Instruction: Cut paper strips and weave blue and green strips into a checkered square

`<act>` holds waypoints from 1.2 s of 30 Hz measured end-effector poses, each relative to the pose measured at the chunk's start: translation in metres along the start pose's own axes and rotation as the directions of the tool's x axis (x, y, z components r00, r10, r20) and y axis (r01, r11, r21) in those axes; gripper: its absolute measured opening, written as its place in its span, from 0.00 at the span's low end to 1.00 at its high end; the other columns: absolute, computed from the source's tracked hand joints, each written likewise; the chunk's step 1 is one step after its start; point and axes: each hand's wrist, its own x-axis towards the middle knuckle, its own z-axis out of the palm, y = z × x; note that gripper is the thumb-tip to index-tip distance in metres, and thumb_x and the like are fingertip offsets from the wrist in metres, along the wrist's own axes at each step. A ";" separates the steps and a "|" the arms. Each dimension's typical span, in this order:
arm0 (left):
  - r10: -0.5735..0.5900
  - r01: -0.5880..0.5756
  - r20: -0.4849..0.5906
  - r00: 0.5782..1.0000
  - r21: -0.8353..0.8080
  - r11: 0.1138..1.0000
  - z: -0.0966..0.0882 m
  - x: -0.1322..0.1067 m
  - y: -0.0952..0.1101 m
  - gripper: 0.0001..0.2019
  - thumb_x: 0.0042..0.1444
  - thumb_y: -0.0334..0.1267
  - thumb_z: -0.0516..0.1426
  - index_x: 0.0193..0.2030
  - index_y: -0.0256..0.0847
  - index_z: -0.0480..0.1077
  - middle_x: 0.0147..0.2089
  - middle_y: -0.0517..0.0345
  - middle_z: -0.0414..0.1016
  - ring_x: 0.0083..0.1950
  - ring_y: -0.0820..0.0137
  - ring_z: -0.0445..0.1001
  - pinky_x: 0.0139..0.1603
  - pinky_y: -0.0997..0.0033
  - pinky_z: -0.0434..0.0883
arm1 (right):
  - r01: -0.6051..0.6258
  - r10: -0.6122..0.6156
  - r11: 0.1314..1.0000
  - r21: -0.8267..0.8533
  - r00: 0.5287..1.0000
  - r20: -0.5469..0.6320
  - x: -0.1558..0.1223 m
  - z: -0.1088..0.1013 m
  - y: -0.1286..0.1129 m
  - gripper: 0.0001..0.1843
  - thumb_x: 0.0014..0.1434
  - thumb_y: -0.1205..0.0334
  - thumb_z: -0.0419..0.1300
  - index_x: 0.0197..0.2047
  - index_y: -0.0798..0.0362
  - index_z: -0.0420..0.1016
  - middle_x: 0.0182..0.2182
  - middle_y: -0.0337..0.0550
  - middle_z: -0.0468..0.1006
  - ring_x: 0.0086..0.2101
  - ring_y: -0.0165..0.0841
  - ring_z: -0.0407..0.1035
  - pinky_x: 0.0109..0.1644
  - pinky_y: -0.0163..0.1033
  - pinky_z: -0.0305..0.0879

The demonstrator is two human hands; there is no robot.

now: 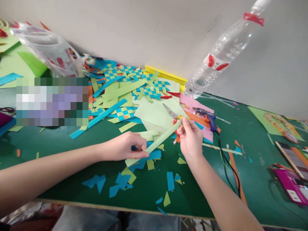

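My left hand pinches the lower part of a long pale green paper strip together with a blue strip lying under it. My right hand pinches the same green strip at its upper end. The strip runs slanted between both hands, just above the green table. Both hands are closed on the paper. Small blue and green paper scraps lie on the table below my hands.
A heap of woven blue-and-green paper mats and loose strips lies at the back. Scissors rest on a pale green sheet. A glue gun with black cord lies right, near a clear plastic bottle. A phone sits far right.
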 end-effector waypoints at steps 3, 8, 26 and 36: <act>-0.029 0.029 -0.010 1.000 -0.018 0.999 -0.001 0.001 0.002 0.15 0.60 0.42 0.57 0.25 0.39 0.63 0.24 0.62 0.68 0.29 0.75 0.65 0.31 0.78 0.63 | -0.085 0.087 0.996 -0.027 0.992 0.089 -0.003 0.001 0.000 0.15 0.49 0.49 0.69 0.35 0.50 0.80 0.28 0.37 0.80 0.22 0.24 0.67 0.24 0.31 0.64; -0.093 0.089 -0.064 0.994 -0.059 0.994 -0.002 0.004 0.006 0.16 0.60 0.43 0.56 0.24 0.38 0.66 0.25 0.62 0.70 0.28 0.76 0.66 0.30 0.78 0.64 | -0.214 0.300 0.946 -0.243 0.861 0.411 -0.022 0.007 -0.002 0.14 0.49 0.50 0.69 0.33 0.52 0.81 0.30 0.42 0.82 0.19 0.24 0.67 0.24 0.33 0.67; -0.150 0.150 -0.002 0.989 -0.027 0.988 -0.002 0.006 0.003 0.19 0.59 0.47 0.56 0.22 0.38 0.70 0.22 0.62 0.70 0.27 0.76 0.64 0.34 0.76 0.64 | -0.087 0.315 0.876 -0.475 0.848 0.426 -0.030 0.005 -0.002 0.12 0.51 0.53 0.69 0.25 0.53 0.80 0.16 0.37 0.77 0.19 0.25 0.67 0.27 0.32 0.64; -0.141 0.141 0.003 0.990 -0.067 0.988 -0.004 0.005 0.004 0.17 0.59 0.45 0.57 0.22 0.38 0.71 0.23 0.62 0.73 0.28 0.75 0.67 0.33 0.77 0.65 | -0.088 0.287 0.886 -0.455 0.874 0.392 -0.029 0.008 -0.004 0.16 0.52 0.48 0.67 0.24 0.53 0.78 0.14 0.37 0.75 0.18 0.27 0.67 0.27 0.34 0.63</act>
